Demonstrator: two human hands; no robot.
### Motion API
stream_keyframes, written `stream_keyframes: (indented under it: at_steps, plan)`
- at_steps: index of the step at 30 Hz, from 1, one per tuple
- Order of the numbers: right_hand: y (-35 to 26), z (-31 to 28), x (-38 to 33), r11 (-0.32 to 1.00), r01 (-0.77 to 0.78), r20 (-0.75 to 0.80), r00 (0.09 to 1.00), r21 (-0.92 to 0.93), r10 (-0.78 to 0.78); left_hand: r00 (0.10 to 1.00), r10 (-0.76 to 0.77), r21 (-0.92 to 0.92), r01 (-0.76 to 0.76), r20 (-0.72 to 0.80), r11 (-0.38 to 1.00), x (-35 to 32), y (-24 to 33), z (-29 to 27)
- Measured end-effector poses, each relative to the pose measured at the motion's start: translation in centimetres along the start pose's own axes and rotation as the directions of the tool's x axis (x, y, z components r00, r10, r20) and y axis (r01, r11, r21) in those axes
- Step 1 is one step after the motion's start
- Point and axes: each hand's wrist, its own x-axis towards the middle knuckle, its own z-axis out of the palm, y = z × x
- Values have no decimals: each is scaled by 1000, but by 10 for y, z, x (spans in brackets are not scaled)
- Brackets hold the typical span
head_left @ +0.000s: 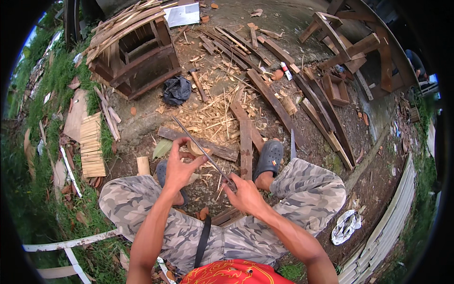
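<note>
My right hand is closed round the handle end of a long, thin machete, whose dark blade slants up and to the left. My left hand pinches a short pale bamboo piece between thumb and fingers. The blade crosses close against this piece; whether it cuts into it I cannot tell. Beneath my hands lie a dark wooden plank and another plank set nearly upright in the view. Pale wood shavings cover the ground just beyond.
A small wooden house-like frame with a slatted bamboo roof stands far left. Beside it are a black plastic bag and a hammer-like tool. Long boards lie to the right. A bamboo slat panel rests at left.
</note>
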Motion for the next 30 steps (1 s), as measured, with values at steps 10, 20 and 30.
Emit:
stream_keyframes:
  at_steps: [10,20,30]
  plan:
    - [-4,1,10,999,38,-11,999,35,-38,516,856,711,-605,8,358,32,145,-18]
    - [-3,-4,13,1000,-4,19,1000,-8,4,499,747,615,-773,439,155,60,132,41]
    - [-10,-9,11,999,-10,-35,999,-45,9,526,756,720,-686,390,105,78,120,26]
